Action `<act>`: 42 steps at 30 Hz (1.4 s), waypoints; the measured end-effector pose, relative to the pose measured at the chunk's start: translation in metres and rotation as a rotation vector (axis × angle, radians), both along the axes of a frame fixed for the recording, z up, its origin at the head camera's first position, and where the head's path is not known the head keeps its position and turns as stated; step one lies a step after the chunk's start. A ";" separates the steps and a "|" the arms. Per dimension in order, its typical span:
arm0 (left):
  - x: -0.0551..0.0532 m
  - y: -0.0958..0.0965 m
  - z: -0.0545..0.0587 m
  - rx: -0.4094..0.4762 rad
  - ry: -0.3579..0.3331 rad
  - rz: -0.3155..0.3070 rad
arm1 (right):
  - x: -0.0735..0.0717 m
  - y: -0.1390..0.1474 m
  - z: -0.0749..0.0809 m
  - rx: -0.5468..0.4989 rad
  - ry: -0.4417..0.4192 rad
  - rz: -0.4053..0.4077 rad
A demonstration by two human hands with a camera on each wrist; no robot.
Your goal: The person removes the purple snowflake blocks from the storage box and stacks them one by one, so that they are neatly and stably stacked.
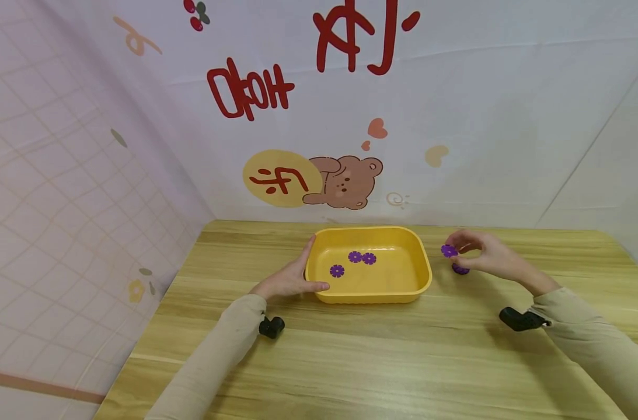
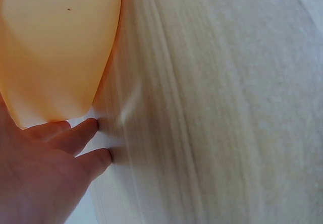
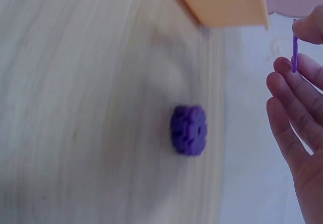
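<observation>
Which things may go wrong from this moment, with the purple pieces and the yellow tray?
The thin purple disc might slip, as the right hand only pinches it with fingertips. That hand could knock the purple stack close beneath it. If the left hand at the yellow tray pushes, the loose pieces inside may slide.
</observation>
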State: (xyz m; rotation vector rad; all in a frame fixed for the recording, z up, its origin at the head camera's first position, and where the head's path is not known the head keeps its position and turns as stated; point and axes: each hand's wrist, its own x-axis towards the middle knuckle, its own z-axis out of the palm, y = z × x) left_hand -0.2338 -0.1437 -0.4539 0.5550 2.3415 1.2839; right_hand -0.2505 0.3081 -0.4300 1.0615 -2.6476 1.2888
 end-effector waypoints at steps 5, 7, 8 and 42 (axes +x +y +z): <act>0.000 0.000 0.000 -0.004 0.009 -0.005 | 0.001 0.009 -0.005 0.044 -0.028 -0.065; 0.000 0.000 0.000 0.001 0.011 -0.009 | 0.000 0.013 -0.007 0.063 -0.038 -0.090; 0.000 0.000 0.000 0.003 0.010 -0.010 | 0.000 0.015 -0.009 0.072 -0.041 -0.102; -0.001 -0.001 -0.001 -0.019 0.001 -0.003 | -0.002 0.035 -0.042 0.030 -0.119 -0.136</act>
